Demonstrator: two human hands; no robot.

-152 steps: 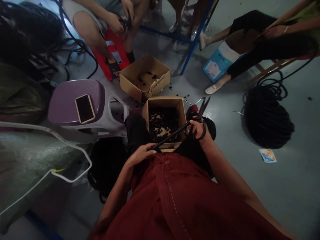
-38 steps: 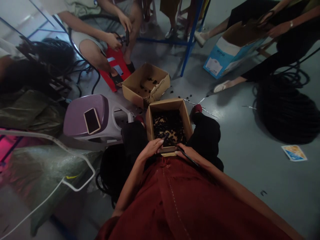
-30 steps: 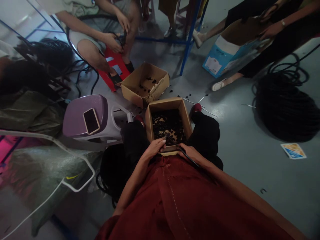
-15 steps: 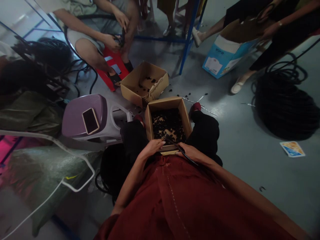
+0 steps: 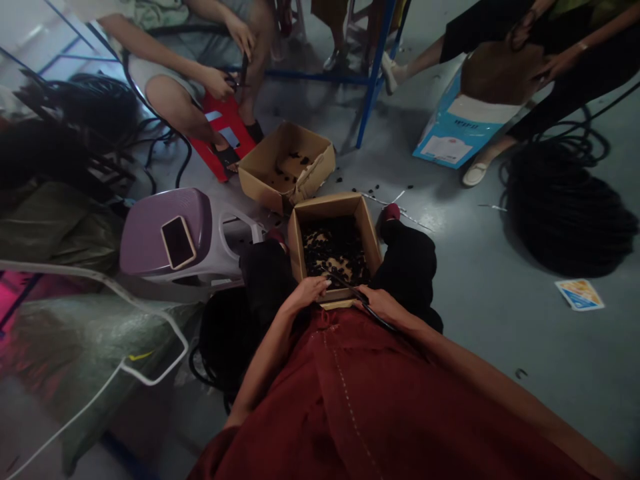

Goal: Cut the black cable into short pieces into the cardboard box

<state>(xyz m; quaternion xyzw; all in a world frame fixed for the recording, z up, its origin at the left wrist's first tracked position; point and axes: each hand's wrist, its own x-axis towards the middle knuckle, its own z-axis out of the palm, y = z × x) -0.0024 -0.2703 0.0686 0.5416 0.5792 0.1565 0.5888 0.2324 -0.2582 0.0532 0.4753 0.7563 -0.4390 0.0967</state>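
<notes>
My left hand (image 5: pixel 309 292) is over the near edge of an open cardboard box (image 5: pixel 295 243) between my legs. Its fingers are pinched together, and whatever lies in them is too dark and small to make out. Facing it from the right, my right hand (image 5: pixel 379 301) is closed around dark scissors (image 5: pixel 367 303). Their thin blades point left, toward my left fingertips, and the handles run back along my wrist. Inside the box, small black cut pieces (image 5: pixel 335 243) cover much of the bottom.
Beyond stands a second cardboard box (image 5: pixel 260 183) with a few black pieces. To the left, a phone (image 5: pixel 179 243) lies on a purple stool (image 5: pixel 140 230). A black coil (image 5: pixel 565 207) rests at right. Two co-workers sit ahead, one by a blue box (image 5: pixel 450 137), another on a red stool (image 5: pixel 213 163).
The scissors' blades have shifted slightly near my left fingers. At the upper right, the co-worker's blue box has turned and tilted. My hands stay almost in place.
</notes>
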